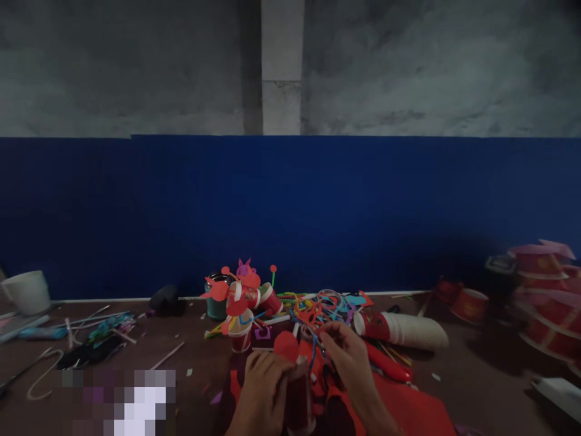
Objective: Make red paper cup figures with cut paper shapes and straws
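Observation:
My left hand (pixel 265 387) is closed at the left side of a red paper cup (pixel 300 396), its fingers bent against the cup near the rim. A round red paper disc (pixel 287 347) stands at the top of that cup, just above my fingers. Right of the cup, my right hand (pixel 348 356) is raised with thumb and fingers pinched together; what lies between the fingertips is too small to make out. A tangle of coloured pipe cleaners (pixel 324 306) is just beyond it, and red paper sheets (pixel 408 402) lie under the right wrist.
Decorated paper cups (pixel 240 333) stand beyond my left hand, by a dark green tin (pixel 216 306). A stack of white cups (pixel 417 330) lies on its side at right. Far left is a white mug (pixel 28 292); far right, blurred red paper drums (pixel 551 309). A blue wall panel (pixel 290 212) backs the table.

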{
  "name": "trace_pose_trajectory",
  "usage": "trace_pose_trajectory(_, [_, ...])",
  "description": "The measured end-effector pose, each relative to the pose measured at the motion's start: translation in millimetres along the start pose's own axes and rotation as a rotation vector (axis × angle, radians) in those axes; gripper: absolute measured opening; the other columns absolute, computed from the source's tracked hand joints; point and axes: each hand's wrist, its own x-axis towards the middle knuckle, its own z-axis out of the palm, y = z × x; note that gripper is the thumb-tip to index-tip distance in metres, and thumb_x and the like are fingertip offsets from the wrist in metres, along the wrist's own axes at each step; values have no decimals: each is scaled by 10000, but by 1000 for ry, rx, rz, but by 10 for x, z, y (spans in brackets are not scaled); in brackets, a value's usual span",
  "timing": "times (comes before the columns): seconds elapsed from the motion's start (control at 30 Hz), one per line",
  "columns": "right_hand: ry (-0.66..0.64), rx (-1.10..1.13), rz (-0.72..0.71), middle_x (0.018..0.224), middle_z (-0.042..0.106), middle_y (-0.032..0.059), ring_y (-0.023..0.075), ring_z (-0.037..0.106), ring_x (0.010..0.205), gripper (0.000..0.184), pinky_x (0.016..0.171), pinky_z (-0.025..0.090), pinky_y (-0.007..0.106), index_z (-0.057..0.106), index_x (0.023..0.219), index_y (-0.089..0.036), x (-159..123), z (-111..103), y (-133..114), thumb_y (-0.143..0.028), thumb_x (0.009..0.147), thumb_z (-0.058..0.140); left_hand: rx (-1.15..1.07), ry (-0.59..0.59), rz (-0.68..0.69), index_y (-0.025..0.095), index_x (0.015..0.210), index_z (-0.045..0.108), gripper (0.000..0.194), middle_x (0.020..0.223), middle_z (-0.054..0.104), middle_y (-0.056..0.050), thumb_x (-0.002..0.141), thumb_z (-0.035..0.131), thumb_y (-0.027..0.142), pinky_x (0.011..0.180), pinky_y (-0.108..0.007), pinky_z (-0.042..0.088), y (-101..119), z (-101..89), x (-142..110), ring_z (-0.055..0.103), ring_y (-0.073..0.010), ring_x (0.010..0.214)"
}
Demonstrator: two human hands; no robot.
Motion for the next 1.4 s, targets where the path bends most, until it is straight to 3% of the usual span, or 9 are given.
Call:
trace_pose_trajectory(0.13, [-106, -51, -51, 663, 645, 24, 169, 566, 617, 133, 589, 441, 260, 640, 716, -170, 138, 64, -180, -278, 718, 562, 67, 62, 241, 218, 807, 596, 245, 703, 622, -27, 625, 482, 101, 749, -367, 390, -69, 212, 39, 550, -195, 689])
trace_pose_trajectory(0.27, [-289, -101, -59, 672, 661, 32, 165, 573, 619, 130, 585, 435, 258, 647, 688, -163, 276, 143, -165, -221, 686, 530, 140, 177, 377, 255, 866, 596, 281, 715, 634, 33, 703, 470, 64, 858, -340, 343, -148, 404, 52, 544, -147, 683])
trace_pose_trajectory(0.43, [-349, -123, -28, 638, 639, 22, 157, 561, 596, 125, 568, 416, 256, 638, 691, -162, 337, 168, -65, -232, 668, 537, 152, 262, 384, 247, 884, 608, 215, 700, 643, 32, 835, 423, 149, 891, -339, 327, -61, 355, 61, 553, -132, 666])
trace_pose_trajectory(0.6, [-405, -92, 10, 643, 635, 13, 147, 550, 584, 130, 571, 416, 256, 636, 700, -162, 324, 171, -27, -249, 663, 547, 94, 327, 406, 253, 847, 625, 276, 688, 666, 50, 927, 362, 226, 914, -305, 294, 41, 276, 113, 569, -111, 659])
trace_pose_trajectory(0.8, [-433, -86, 19, 643, 619, 8, 140, 531, 579, 143, 574, 415, 259, 637, 717, -159, 318, 179, 8, -256, 669, 544, 74, 344, 387, 260, 844, 633, 263, 666, 658, 56, 926, 385, 225, 933, -300, 290, 52, 285, 106, 572, -103, 639])
trace_pose_trajectory(0.97, [-441, -86, 22, 654, 613, 9, 137, 520, 578, 160, 576, 412, 261, 638, 733, -155, 316, 186, 17, -262, 665, 540, 120, 275, 393, 262, 878, 632, 263, 710, 675, 44, 921, 377, 217, 939, -308, 292, 20, 299, 68, 580, -114, 671])
trace_pose_trajectory(1.13, [-466, -89, 40, 655, 604, 4, 129, 503, 574, 177, 577, 400, 259, 644, 753, -149, 311, 192, 49, -249, 653, 536, 82, 329, 377, 274, 866, 640, 241, 679, 666, 37, 906, 405, 236, 929, -325, 317, -37, 364, 47, 569, -124, 642])
trace_pose_trajectory(1.4, [-473, -35, 83, 640, 606, -3, 123, 495, 563, 163, 575, 392, 257, 637, 736, -157, 310, 202, 20, -253, 630, 557, 128, 300, 392, 266, 858, 634, 229, 691, 664, 42, 903, 415, 219, 924, -335, 310, -57, 371, 45, 566, -122, 654])
